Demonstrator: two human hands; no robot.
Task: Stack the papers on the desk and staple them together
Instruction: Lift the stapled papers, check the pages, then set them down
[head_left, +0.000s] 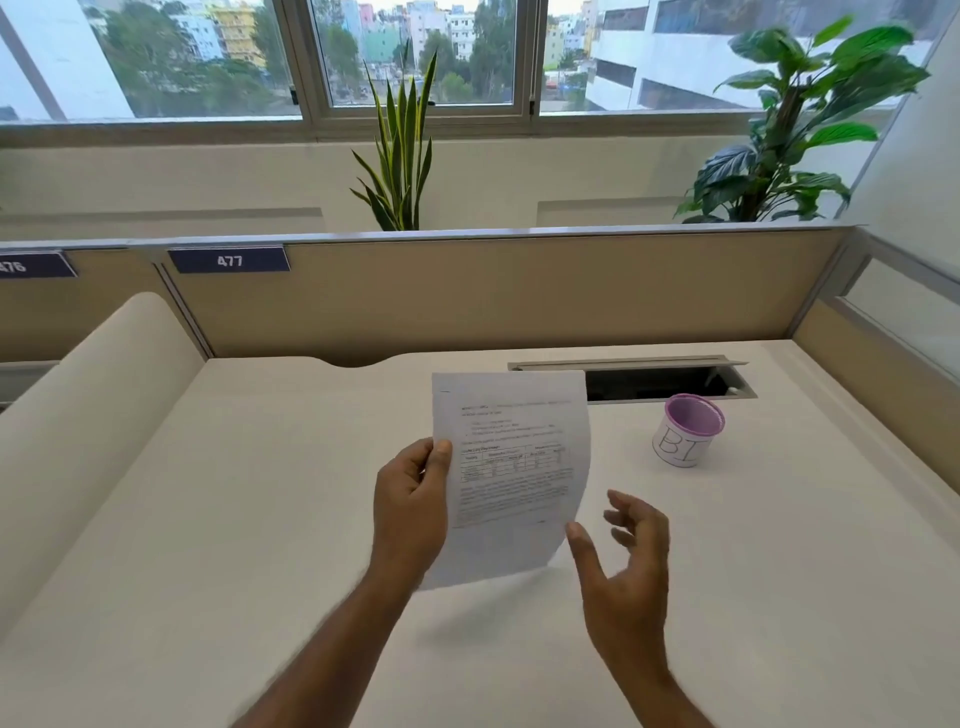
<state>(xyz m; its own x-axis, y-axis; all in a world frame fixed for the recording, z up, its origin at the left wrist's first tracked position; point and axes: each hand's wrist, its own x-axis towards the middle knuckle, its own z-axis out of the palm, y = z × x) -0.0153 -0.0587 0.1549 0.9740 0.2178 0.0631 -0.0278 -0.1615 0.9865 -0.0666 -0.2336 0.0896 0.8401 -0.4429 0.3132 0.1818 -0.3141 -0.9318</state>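
The left hand (410, 506) holds a printed paper sheet (511, 473) above the white bench (234, 519), its grip clamped on the left edge of the sheet with the thumb on the front side. The sheet stands nearly upright and curves a little; it carries text lines and a small table. The right hand (626, 566) is just beside the lower right corner of the sheet, fingers spread apart, holding nothing; whether the thumb touches the paper I cannot tell. To the right, on the bench, stands a small purple-rimmed cup (685, 434) with a white label, near an open cable slot (660, 382).
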